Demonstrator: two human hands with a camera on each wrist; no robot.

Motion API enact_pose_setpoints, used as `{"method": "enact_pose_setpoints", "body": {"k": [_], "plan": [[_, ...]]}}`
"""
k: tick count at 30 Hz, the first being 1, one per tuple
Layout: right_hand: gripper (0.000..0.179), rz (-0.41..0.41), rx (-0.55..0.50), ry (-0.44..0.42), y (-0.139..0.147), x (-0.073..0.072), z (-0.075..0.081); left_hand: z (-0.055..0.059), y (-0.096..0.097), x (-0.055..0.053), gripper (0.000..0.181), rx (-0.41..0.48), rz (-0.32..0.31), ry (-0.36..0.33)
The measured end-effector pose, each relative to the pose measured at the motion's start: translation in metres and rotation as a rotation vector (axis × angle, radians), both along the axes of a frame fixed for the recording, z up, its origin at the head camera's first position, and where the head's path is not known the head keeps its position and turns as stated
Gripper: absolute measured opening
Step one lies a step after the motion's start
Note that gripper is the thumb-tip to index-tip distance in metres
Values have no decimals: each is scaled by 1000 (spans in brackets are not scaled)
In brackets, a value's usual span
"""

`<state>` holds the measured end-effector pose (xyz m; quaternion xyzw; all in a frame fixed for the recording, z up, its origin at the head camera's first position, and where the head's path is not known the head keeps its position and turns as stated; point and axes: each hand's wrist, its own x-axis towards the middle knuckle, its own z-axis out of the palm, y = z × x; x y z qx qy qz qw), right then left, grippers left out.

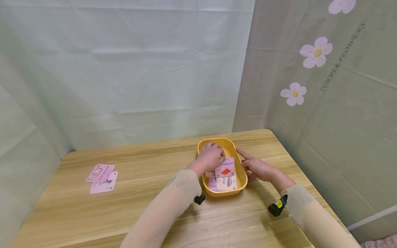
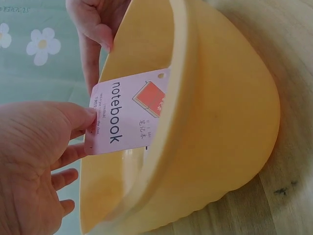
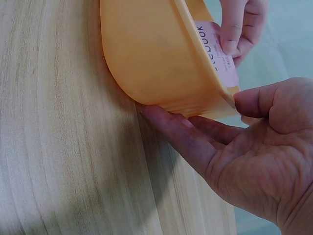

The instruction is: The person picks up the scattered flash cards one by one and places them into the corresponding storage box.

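A pink flashcard printed "notebook" (image 2: 128, 110) with a red book picture is pinched between the thumb and index finger of my left hand (image 1: 211, 157). It hangs tilted inside a yellow plastic basket (image 1: 221, 194). My right hand (image 1: 260, 168) holds the basket's right side, thumb at the rim and fingers against the outer wall, as the right wrist view shows. Under the notebook card lie a "ship" card (image 1: 228, 184), a card reading "Chin" (image 1: 212, 185) and a partly covered card reading "lifeb" (image 1: 210, 174).
Toward the left of the wooden table (image 1: 149, 172), a pink "storybook" card (image 1: 100, 173) overlaps another pink card (image 1: 103, 187). Pale curtains (image 1: 149, 69) stand behind the table, and a flower-printed curtain (image 1: 341, 120) runs along its right edge.
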<state>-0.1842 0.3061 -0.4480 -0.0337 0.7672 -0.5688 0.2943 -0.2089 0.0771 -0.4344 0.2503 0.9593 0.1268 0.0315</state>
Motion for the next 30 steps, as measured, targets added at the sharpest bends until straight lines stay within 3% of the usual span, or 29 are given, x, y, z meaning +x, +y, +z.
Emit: {"method": "enact_pose_setpoints", "body": {"k": [14,30], "plan": [[72,2,-9,5,-2,0,2,2,-4,1,43,11,9,59],[72,6,-2,6,0,1,1,7,-17,4,69,105,-27,40]]}}
